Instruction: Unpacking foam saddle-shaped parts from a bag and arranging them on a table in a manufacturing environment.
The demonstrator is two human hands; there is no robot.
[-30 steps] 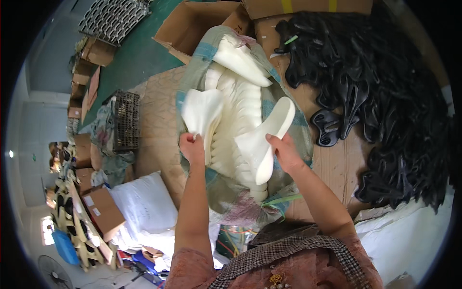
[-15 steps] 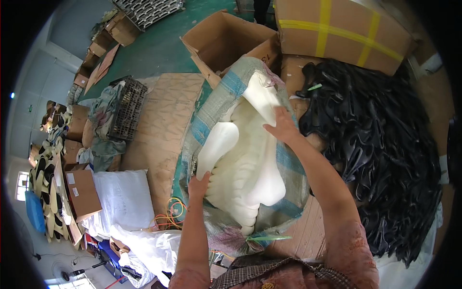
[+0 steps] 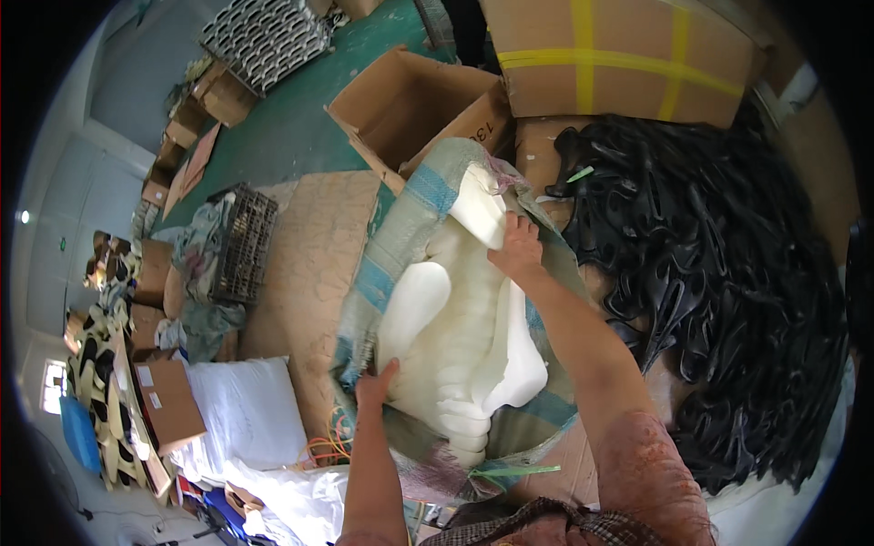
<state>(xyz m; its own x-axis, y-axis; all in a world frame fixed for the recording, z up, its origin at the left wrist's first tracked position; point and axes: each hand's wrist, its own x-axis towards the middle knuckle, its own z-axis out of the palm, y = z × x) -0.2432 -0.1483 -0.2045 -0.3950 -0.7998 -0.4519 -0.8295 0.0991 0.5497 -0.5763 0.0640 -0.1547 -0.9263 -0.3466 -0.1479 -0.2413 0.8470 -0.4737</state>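
In front of me a grey-green woven sack (image 3: 366, 250) with blue stripes gapes wide, packed with nested rows of smooth white bicycle-saddle-shaped pads (image 3: 460, 314). My left hand (image 3: 375, 384) grips the sack's left rim. Its thumb lies on the inner side, while its other fingers are mostly hidden. At the far end of the opening a white pad (image 3: 476, 207) lies at a slant. My right hand (image 3: 519, 246) is closed over that pad's right edge, fingers bent across it. A loose white pad (image 3: 416, 305) rests along the left side, between my hands. A green tie hangs at the sack's near end.
To the right lies a big heap of black saddle-shaped shells (image 3: 692, 273). An open cardboard box (image 3: 410, 100) stands beyond the sack, beside a large yellow-taped carton (image 3: 628, 64). At left are flattened cardboard (image 3: 314, 237), a black crate (image 3: 244, 241) and a stuffed white bag (image 3: 246, 409).
My left hand has shifted from the loose pad's lower end to the sack's rim. The fingers of my right hand have bent over the far pad's edge. The whole view has tilted slightly.
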